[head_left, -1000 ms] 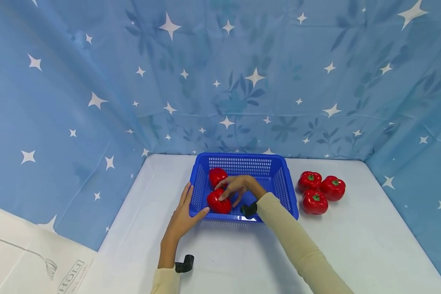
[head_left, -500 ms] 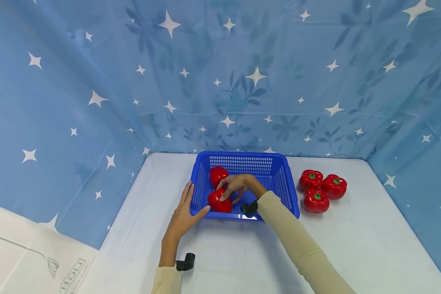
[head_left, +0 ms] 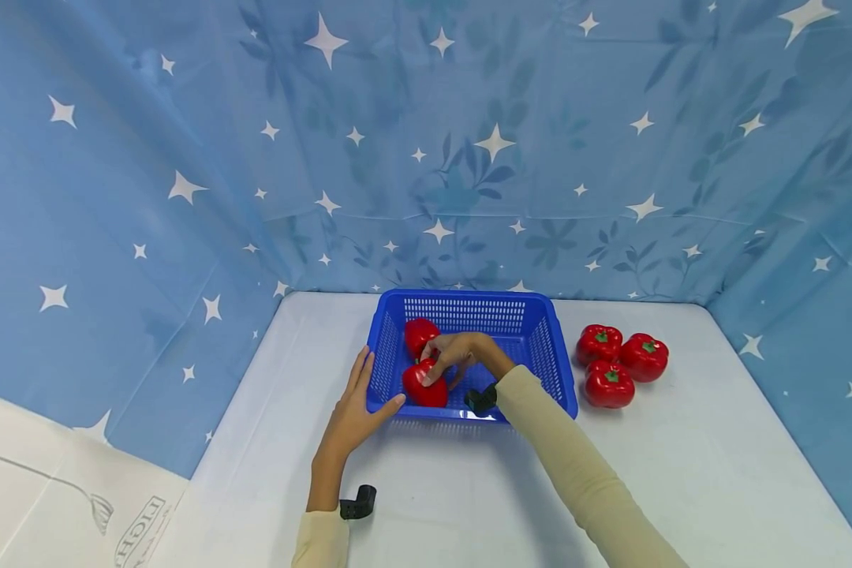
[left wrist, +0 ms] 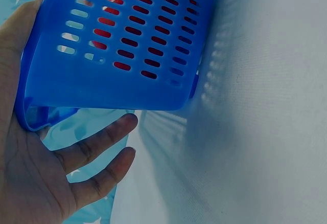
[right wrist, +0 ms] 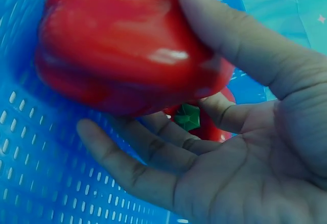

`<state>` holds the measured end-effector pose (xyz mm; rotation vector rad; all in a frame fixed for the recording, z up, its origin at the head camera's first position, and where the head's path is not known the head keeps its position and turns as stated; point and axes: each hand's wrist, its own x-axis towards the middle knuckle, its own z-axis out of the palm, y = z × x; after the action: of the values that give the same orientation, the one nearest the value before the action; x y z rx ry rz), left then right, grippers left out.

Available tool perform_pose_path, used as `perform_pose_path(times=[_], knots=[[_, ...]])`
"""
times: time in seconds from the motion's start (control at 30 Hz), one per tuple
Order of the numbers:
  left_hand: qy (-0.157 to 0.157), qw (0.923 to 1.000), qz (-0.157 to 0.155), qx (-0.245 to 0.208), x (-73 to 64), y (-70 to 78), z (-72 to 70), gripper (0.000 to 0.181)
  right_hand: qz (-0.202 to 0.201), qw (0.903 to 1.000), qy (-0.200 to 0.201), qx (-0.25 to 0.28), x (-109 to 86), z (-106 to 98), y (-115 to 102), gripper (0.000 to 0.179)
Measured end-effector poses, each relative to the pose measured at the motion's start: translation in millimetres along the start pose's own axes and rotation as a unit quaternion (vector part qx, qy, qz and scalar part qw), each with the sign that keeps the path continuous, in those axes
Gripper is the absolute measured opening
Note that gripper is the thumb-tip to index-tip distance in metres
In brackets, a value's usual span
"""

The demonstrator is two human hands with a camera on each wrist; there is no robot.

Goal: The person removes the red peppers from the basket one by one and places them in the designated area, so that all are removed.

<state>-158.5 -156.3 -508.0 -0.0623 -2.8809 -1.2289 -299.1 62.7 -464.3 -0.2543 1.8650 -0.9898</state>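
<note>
Red pepper (head_left: 423, 390) sits in the right grip (head_left: 457, 352) inside the basket (head_left: 468, 295)

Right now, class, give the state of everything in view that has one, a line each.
Blue basket: upright on the table.
Near pepper in the basket: held.
Far pepper in the basket: behind the held one.
Three peppers outside: grouped, stems up.
Right hand: gripping the near pepper.
Left hand: fingers straight, touching the basket's rim.

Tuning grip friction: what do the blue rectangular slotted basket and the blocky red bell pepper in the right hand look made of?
Blue rectangular slotted basket: probably plastic, semi-gloss; even colour, regular slots. Blocky red bell pepper: smooth, glossy, bright highlight; possibly plastic replica, real skin not excluded.
</note>
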Motion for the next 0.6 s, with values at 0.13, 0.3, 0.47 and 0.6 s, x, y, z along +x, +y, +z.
perform_pose_path(times=[0.13, 0.3, 0.47, 0.6], knots=[[0.001, 1.0, 0.004, -0.002, 0.1, -0.3, 0.2, 0.103, -0.011, 0.9999, 0.003, 0.0, -0.9, 0, 0, 0.06], [0.0, 1.0, 0.002, -0.003, -0.8, 0.1, 0.0, 0.104, -0.025, 0.9997, 0.005, 0.003, -5.3, 2, -2, 0.061], [0.002, 1.0, 0.004, 0.002, -1.1, -0.6, 0.7, 0.104, -0.034, 0.9994, 0.011, 0.004, -11.9, 3, -3, 0.063], [0.003, 1.0, 0.004, -0.001, -0.9, 0.2, 0.4, 0.104, -0.035, 0.9992, 0.013, 0.011, -16.1, 1, -4, 0.07]])
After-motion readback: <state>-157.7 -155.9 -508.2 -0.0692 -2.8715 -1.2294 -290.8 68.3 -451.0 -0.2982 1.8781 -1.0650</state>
